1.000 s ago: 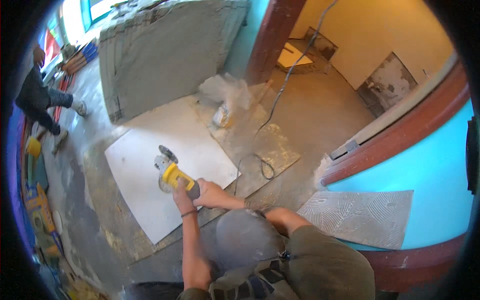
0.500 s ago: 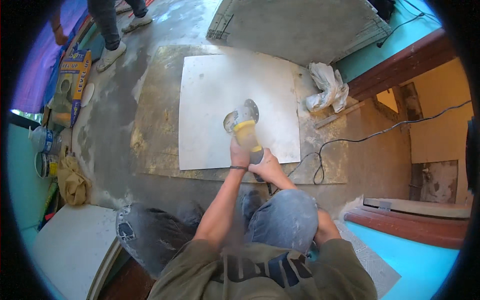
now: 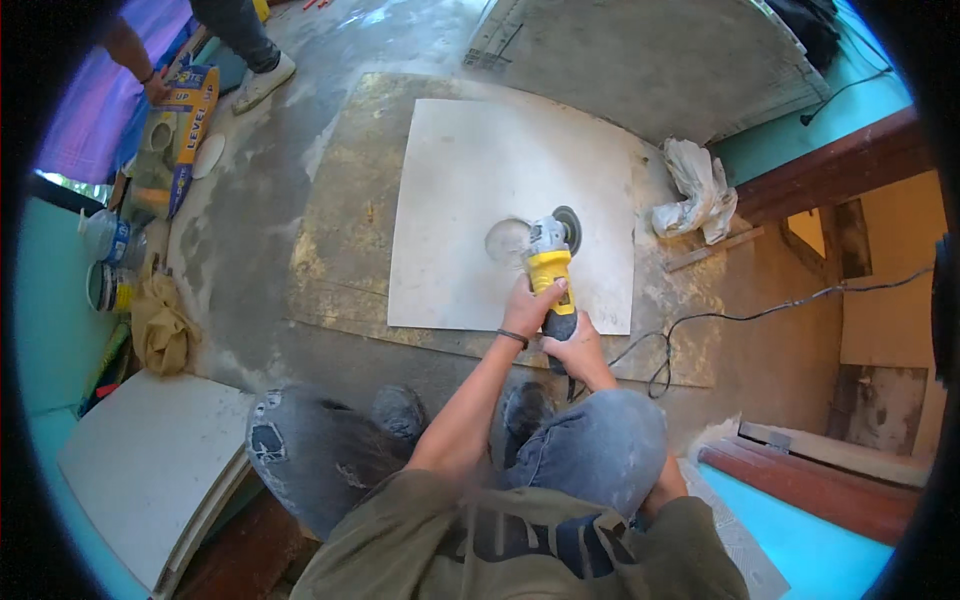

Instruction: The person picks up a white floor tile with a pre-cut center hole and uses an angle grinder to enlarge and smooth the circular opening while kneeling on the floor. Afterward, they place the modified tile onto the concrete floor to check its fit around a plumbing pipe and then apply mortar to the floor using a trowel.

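A yellow angle grinder [image 3: 550, 268] with a grey head and black rear grip is held in both hands. My left hand [image 3: 533, 305] wraps round its yellow body, a dark band at the wrist. Behind it, my right hand [image 3: 578, 350] closes on the black rear grip. The grinder's dark disc [image 3: 569, 231] is tilted up on edge over a large white tile [image 3: 450, 170]. Just left of the grinder head, the tile has a round greyish cut [image 3: 507, 241]; whether it goes right through, I cannot tell. The disc stands to the right of that cut.
Under the tile lies a stained board [image 3: 340, 240]. A black cord [image 3: 740, 316] trails right. A crumpled white bag [image 3: 695, 190] and a large grey panel [image 3: 640, 70] lie beyond. At far left, another person's hand [image 3: 157, 88] touches a printed sack [image 3: 190, 125]. White slabs [image 3: 150, 460] lie near left.
The grinder has moved right, off the round cut, and its disc shows more edge-on. Dust haze has thinned. The other person's hand has come down to the sack. The whole view has shifted slightly.
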The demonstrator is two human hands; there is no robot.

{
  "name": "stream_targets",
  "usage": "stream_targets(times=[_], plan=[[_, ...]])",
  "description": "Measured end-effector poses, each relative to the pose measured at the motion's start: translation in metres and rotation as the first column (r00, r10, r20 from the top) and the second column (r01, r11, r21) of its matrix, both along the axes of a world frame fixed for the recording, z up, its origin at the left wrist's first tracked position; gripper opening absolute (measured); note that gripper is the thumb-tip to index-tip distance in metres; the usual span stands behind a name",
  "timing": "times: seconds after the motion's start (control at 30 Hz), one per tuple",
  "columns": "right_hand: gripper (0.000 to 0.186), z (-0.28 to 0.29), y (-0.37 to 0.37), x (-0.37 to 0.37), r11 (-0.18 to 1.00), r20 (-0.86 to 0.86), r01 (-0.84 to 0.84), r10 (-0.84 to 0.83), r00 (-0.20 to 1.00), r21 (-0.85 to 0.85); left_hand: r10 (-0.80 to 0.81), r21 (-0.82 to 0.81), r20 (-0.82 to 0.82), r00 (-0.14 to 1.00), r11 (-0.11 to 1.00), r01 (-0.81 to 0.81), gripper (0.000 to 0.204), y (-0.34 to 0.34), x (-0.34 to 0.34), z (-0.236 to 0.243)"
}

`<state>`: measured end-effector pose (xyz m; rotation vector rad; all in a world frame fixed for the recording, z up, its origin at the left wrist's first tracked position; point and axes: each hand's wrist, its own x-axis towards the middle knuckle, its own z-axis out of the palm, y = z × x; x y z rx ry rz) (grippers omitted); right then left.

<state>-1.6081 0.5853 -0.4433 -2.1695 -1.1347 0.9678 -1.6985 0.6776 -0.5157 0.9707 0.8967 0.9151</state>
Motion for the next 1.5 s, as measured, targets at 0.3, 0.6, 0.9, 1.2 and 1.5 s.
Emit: stream_targets(times=[0.3, 0.6, 0.9, 1.2, 1.5], plan=[[0.06, 0.006, -0.003, 0.009, 0.999, 0.019, 0.031, -0.031, 0.999, -0.036, 0.1, -0.079, -0.415, 0.904, 0.986, -0.145, 0.066, -0.022, 0.018, 0.01], [0.071, 0.012, 0.003, 0.004, 0.989, 0.047, -0.043, 0.05, 0.998, -0.139, 0.191, -0.139, -0.119, 0.974, 0.968, -0.207, 0.04, -0.014, 0.009, 0.031], [0.066, 0.029, 0.009, 0.001, 0.993, -0.001, 0.003, -0.003, 1.0, -0.119, 0.241, -0.239, 0.08, 0.967, 0.947, -0.216, 0.04, -0.01, 0.015, 0.033], [0.066, -0.009, -0.011, 0.021, 1.0, 0.0, 0.005, -0.005, 1.0, -0.016, 0.091, -0.157, -0.246, 0.965, 0.979, -0.133, 0.058, -0.014, 0.023, 0.021], [0.069, 0.002, -0.004, 0.012, 0.986, 0.032, -0.054, 0.06, 0.998, -0.159, 0.207, -0.277, -0.027, 0.978, 0.938, -0.206, 0.051, -0.014, 0.018, 0.02]])
